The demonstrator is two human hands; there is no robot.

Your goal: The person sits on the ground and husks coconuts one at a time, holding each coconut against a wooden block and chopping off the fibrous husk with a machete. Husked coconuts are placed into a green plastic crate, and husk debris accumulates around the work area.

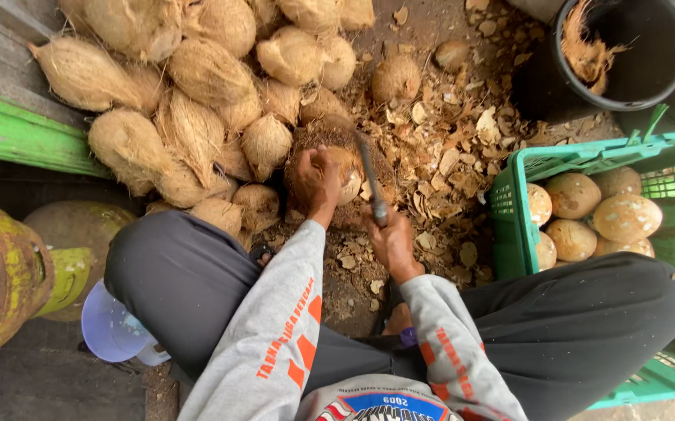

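- The left hand (316, 181), in the middle of the frame, is clenched in a grip over the top of a round, partly husked brown coconut (343, 173), which rests on a dark, fibre-covered chopping block (306, 144).
- The right hand (391, 242), just right of centre, grasps the handle of a long dark-bladed knife (369, 173); the blade runs up alongside the coconut's right side, touching or nearly so.
- A heap of hairy tan unpeeled coconuts (197, 93) fills the upper left of the frame, just beside the block.
- Pale husk chips and shell scraps (446, 148) litter the ground in the upper centre.
- At right, a green plastic crate (509, 226) holds smooth, peeled pale-brown coconuts (595, 214).
- A black round bucket (626, 54) with fibre inside sits in the upper right.
- A rusty yellow-green gas cylinder (2, 273) lies at the left edge.
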